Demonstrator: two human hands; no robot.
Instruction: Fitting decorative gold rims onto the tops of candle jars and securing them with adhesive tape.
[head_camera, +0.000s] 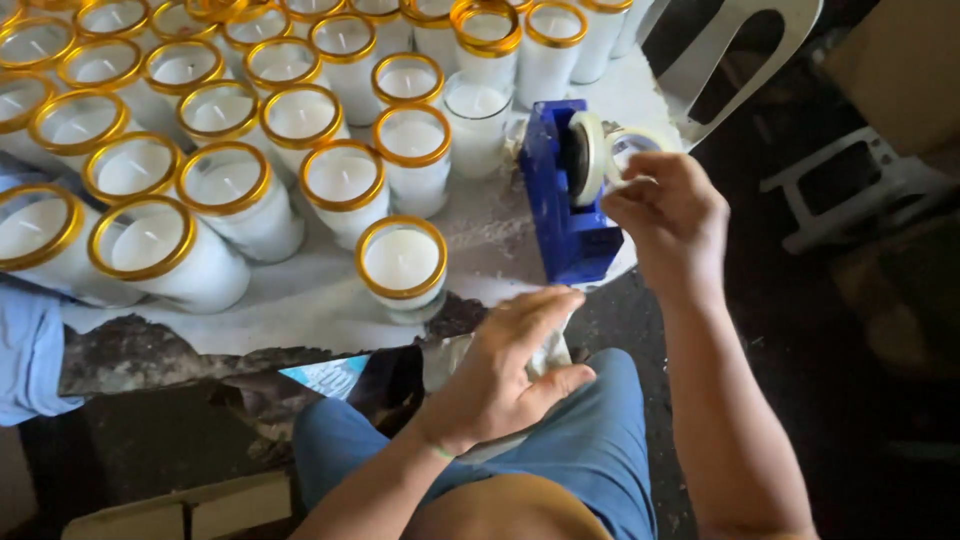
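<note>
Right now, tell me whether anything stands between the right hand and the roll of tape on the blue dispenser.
Nothing visible does. The right hand already touches the pale roll of tape mounted on the blue plastic dispenser. The left hand rests lower, on a crumpled whitish piece in the lap.

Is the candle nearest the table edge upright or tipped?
Upright. The candle stands on its base, its gold rim level and facing up, wick centred in the white wax.

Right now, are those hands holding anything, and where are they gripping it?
The right hand pinches the tape roll on the blue dispenser at its outer edge. The left hand lies flat on a crumpled wrapper, pressing rather than gripping.
</note>
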